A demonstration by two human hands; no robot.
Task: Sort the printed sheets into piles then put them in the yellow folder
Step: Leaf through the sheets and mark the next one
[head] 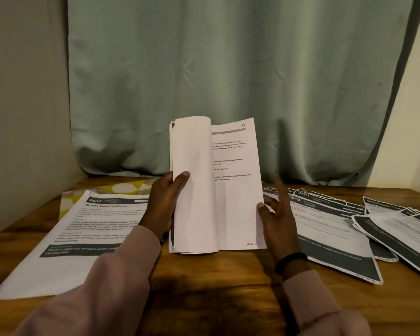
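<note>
Left hand [164, 202] grips a folded-back white printed stack [214, 187] upright on the brown wooden table [204, 287] — right hand [277, 214] steadies its edge, fingers spread.

Centre frame: your upright sheaf of white printed sheets [216, 187]; single white printed sheet [83, 238] lower left, overlapping yellow patterned folder [121, 186]; fanned dark-banded sheets [349, 229] right.

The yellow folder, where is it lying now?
In the head view the yellow folder lies at the far left of the table, mostly under the sheet headed 2652, beside the left hand.

wooden table [204, 282], green curtain [228, 81] behind, black wristband [290, 261]
</note>
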